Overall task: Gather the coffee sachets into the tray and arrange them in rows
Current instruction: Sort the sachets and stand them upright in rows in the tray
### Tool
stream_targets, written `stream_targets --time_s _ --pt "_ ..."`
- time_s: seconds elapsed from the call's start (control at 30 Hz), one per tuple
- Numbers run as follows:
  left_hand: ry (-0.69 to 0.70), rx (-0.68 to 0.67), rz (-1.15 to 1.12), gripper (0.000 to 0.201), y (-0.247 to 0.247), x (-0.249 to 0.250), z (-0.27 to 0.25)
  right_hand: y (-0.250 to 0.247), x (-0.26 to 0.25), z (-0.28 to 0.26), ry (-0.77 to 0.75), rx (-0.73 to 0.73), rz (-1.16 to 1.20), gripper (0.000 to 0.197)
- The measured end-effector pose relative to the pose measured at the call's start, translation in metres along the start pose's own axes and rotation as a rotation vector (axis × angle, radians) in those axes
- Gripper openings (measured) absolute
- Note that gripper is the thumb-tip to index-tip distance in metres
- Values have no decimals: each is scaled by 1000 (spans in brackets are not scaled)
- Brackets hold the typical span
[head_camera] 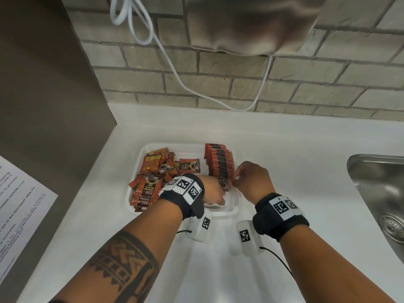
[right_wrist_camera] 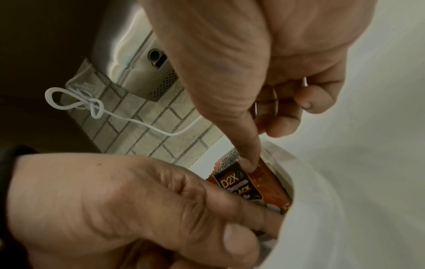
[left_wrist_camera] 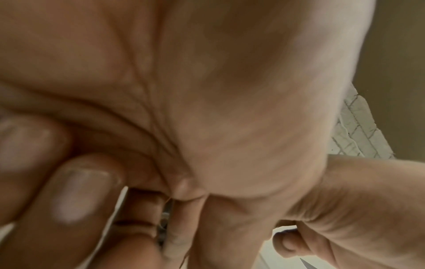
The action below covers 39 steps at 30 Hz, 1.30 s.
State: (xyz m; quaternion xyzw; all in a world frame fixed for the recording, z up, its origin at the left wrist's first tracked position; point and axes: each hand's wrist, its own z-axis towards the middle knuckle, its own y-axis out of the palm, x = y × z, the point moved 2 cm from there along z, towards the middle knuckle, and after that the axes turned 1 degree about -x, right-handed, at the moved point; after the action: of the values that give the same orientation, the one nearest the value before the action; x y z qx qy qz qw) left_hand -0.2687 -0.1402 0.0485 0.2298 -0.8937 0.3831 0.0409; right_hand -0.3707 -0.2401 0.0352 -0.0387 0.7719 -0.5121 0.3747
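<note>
A white tray (head_camera: 175, 147) sits on the white counter. Loose red-and-black coffee sachets (head_camera: 153, 171) lie heaped in its left half, and one lies flat in the middle (head_camera: 189, 169). A row of upright sachets (head_camera: 219, 162) runs along its right side. Both hands meet at the near end of that row. My left hand (head_camera: 220, 193) curls its fingers round the front sachet (right_wrist_camera: 234, 183). One straight digit of my right hand (head_camera: 236, 182) presses down on the top edge behind that sachet, the other fingers curled above it. In the left wrist view only a sliver of sachet (left_wrist_camera: 164, 223) shows.
A steel sink (head_camera: 380, 193) is set into the counter at the right. A printed sheet (head_camera: 19, 206) lies at the left edge. A white cable (head_camera: 175, 68) hangs down the brick wall from a metal appliance (head_camera: 251, 22) above. A brown panel closes the left side.
</note>
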Motion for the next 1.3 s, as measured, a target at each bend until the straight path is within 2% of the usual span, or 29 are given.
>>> stream_targets --time_s 0.53,1.1,1.3 --pt "-24 11 -42 47 2 -5 8 -1 -2 1 -37 -21 -9 25" --pt "33 -5 2 47 0 1 0 -11 -4 -9 -59 -24 30 25" --pt "37 108 -139 39 -9 -15 -19 -21 -15 -17 -122 50 126 17"
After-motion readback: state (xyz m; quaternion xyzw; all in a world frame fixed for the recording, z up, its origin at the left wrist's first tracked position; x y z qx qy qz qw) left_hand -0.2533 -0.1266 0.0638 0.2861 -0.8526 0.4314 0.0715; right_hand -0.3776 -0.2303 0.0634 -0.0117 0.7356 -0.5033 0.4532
